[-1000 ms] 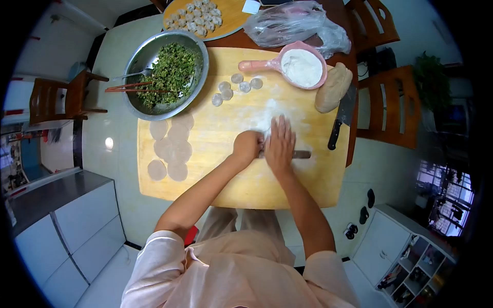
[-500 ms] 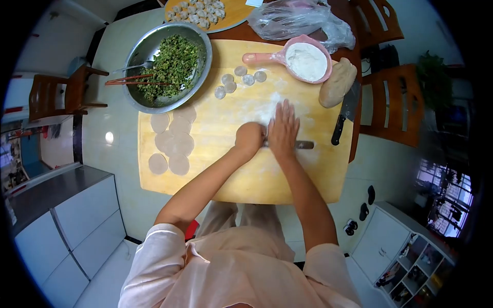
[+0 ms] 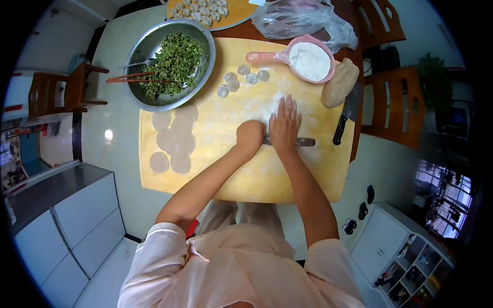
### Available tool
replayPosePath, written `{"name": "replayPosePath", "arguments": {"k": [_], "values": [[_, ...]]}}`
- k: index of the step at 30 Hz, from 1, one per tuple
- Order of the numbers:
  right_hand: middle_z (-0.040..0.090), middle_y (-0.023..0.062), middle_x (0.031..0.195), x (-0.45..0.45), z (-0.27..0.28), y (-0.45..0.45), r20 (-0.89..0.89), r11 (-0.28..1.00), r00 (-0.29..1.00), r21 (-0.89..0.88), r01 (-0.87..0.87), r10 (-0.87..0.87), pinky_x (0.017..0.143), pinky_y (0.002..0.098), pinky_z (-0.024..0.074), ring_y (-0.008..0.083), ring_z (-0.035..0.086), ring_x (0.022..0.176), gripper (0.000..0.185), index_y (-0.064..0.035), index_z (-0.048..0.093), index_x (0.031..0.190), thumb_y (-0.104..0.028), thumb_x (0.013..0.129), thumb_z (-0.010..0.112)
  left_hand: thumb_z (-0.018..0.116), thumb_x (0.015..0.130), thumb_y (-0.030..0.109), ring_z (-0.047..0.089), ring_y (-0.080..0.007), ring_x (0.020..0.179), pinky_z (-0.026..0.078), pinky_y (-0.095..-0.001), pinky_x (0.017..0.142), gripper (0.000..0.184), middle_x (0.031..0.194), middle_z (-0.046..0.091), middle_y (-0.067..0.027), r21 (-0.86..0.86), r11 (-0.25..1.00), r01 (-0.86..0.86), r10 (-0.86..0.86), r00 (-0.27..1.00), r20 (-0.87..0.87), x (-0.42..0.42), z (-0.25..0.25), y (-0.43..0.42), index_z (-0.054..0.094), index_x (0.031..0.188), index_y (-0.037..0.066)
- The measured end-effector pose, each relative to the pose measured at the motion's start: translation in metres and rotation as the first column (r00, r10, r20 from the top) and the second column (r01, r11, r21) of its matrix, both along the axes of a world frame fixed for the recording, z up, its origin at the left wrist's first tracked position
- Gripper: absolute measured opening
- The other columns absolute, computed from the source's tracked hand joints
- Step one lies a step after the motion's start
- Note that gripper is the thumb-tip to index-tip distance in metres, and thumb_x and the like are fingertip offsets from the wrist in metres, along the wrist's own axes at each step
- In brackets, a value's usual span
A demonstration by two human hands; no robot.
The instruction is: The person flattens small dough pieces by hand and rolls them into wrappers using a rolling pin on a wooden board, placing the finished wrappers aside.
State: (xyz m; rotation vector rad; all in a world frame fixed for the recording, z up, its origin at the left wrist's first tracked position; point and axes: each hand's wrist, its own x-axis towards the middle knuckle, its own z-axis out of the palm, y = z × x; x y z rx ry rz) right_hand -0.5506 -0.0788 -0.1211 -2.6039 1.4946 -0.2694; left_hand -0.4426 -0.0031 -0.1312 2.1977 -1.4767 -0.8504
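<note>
My right hand (image 3: pixel 285 126) lies flat, fingers stretched forward, over a rolling pin (image 3: pixel 306 142) whose dark end shows to its right. Close beside it, my left hand (image 3: pixel 250 139) is closed in a fist at the pin's other end. What the fist pinches is hidden. Flour dusts the wooden board (image 3: pixel 231 179) around both hands. Beyond them are several small dough discs (image 3: pixel 251 78). Thin round dough wrappers (image 3: pixel 180 162) lie on the left, some overlapping.
A metal bowl (image 3: pixel 209 72) of chopped green filling (image 3: pixel 177 64) holds chopsticks and a spoon. At the right stand a pink scoop (image 3: pixel 262 57) of flour, a dough lump (image 3: pixel 340 84) and a knife (image 3: pixel 339 129). Behind are a tray of dumplings (image 3: pixel 208 11) and a plastic bag (image 3: pixel 292 23).
My right hand has slid slightly forward over the rolling pin, and the pin has shifted a little away from me. My left fist stays nearly in place. The view has moved slightly.
</note>
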Motion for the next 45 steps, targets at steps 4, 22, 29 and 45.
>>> {"name": "replayPosePath", "arguments": {"k": [4, 22, 29, 45], "values": [[0.034, 0.0162, 0.152, -0.028, 0.005, 0.037, 0.016, 0.998, 0.999, 0.058, -0.040, 0.039, 0.109, 0.0553, 0.0289, 0.0344, 0.032, 0.139, 0.055, -0.0045, 0.044, 0.140, -0.019, 0.089, 0.059, 0.068, 0.068, 0.014, 0.065, -0.0349, 0.073, 0.050, -0.0442, 0.066, 0.008, 0.078, 0.068, -0.0176, -0.036, 0.998, -0.058, 0.053, 0.990, -0.131, 0.006, 0.006, 0.004, 0.070, 0.072, 0.007], [0.035, 0.0167, 0.151, -0.062, 0.010, 0.085, -0.052, 0.991, 0.991, 0.052, -0.123, 0.125, 0.108, 0.0514, 0.0305, 0.0348, 0.036, 0.137, 0.057, -0.0041, 0.046, 0.139, -0.015, 0.085, 0.060, 0.071, 0.072, 0.011, 0.067, -0.0251, 0.072, 0.051, -0.0346, 0.066, 0.007, 0.077, 0.068, -0.0138, 0.104, 0.944, -0.313, 0.318, 0.779, -0.541, 0.029, -0.013, 0.027, 0.071, 0.078, 0.007], [0.037, 0.0170, 0.150, 0.006, -0.004, 0.000, 0.027, 1.000, 0.999, -0.014, -0.027, 0.028, 0.108, 0.0529, 0.0309, 0.0336, 0.035, 0.137, 0.053, -0.0036, 0.047, 0.138, -0.017, 0.088, 0.059, 0.070, 0.073, 0.012, 0.066, -0.0332, 0.076, 0.052, -0.0399, 0.069, 0.009, 0.079, 0.068, -0.0164, 0.028, 0.999, 0.043, -0.044, 0.999, 0.032, 0.007, 0.017, 0.006, 0.069, 0.080, 0.006], [0.037, 0.0140, 0.150, 0.008, -0.005, -0.003, 0.012, 0.998, 0.998, -0.039, -0.056, 0.057, 0.108, 0.0513, 0.0312, 0.0321, 0.035, 0.138, 0.052, -0.0037, 0.047, 0.137, -0.018, 0.089, 0.060, 0.068, 0.074, 0.014, 0.065, -0.0333, 0.074, 0.051, -0.0416, 0.067, 0.008, 0.076, 0.065, -0.0160, -0.066, 0.998, 0.013, -0.010, 0.999, 0.053, 0.010, 0.007, 0.009, 0.068, 0.077, 0.006]]}}
